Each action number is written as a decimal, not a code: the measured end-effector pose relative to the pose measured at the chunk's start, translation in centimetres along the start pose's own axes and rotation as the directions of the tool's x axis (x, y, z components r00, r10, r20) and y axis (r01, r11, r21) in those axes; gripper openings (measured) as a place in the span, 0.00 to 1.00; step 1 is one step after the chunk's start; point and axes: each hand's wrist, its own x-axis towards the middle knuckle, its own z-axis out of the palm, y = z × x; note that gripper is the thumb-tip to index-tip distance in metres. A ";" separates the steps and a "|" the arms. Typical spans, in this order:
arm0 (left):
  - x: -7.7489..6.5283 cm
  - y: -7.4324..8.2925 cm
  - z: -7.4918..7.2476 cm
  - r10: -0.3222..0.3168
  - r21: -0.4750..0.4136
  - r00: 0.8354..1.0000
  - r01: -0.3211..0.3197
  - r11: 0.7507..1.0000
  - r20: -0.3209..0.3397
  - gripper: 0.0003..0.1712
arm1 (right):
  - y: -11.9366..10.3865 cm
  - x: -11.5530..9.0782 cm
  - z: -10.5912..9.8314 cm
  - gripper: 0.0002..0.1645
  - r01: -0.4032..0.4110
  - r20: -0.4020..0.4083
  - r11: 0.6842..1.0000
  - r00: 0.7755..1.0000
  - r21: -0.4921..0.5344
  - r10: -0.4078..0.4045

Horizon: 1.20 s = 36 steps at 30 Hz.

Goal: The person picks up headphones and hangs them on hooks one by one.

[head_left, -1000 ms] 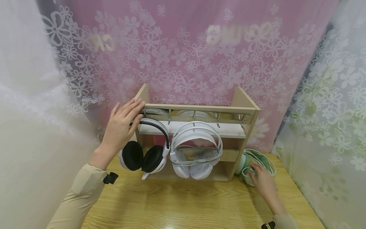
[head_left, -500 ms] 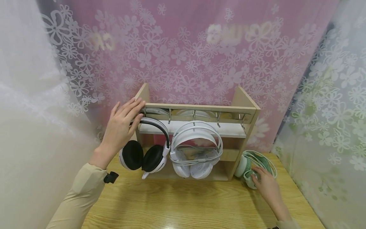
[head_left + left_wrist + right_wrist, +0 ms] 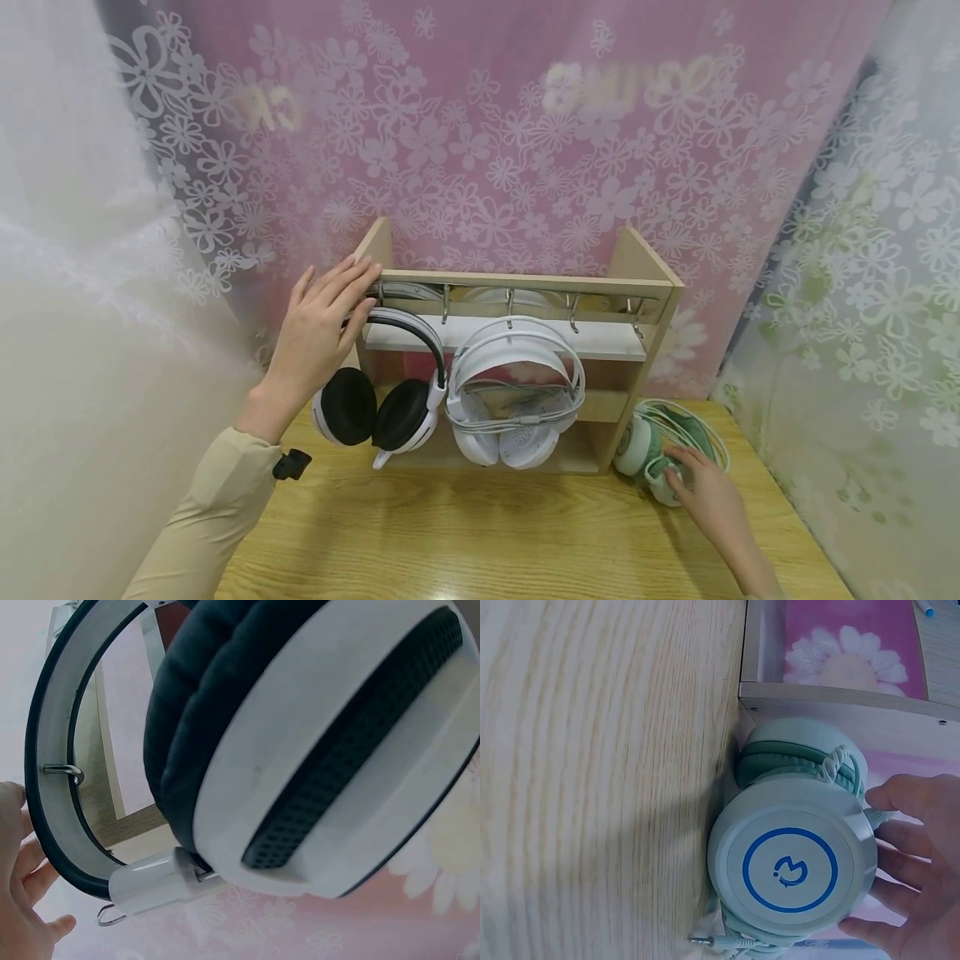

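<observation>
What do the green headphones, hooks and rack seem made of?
Green headphones: probably hard plastic, smooth with an even sheen; the creased ear cushion could be leatherette. Hooks: likely polished metal, given their bright glints. Rack: perhaps matte-finished wood or laminated board, judging by its flat, pale, wood-toned surfaces.

On the front cup of the green headphones (image 3: 780, 806) there is a blue sign (image 3: 790, 871): a ring around a curved mark with a small dot, which I cannot read as a sure letter. On the pink curtain (image 3: 487, 167) stand two groups of pale yellowish letters, the left group (image 3: 270, 108) perhaps with "C" and "R", the right group (image 3: 630, 87) too blurred for reading.
</observation>
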 end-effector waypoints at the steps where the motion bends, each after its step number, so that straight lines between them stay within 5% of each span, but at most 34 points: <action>1: 0.0 0.0 0.0 0.000 0.002 1.000 0.000 1.000 0.002 0.28 | 0.0 -0.1 -0.1 0.19 0.002 0.002 1.000 1.000 0.001 -0.002; 36: 0.0 0.1 0.1 -0.015 -0.004 1.000 0.015 1.000 -0.003 0.28 | -0.3 -3.5 -2.6 0.21 0.094 0.083 0.996 0.992 0.004 -0.094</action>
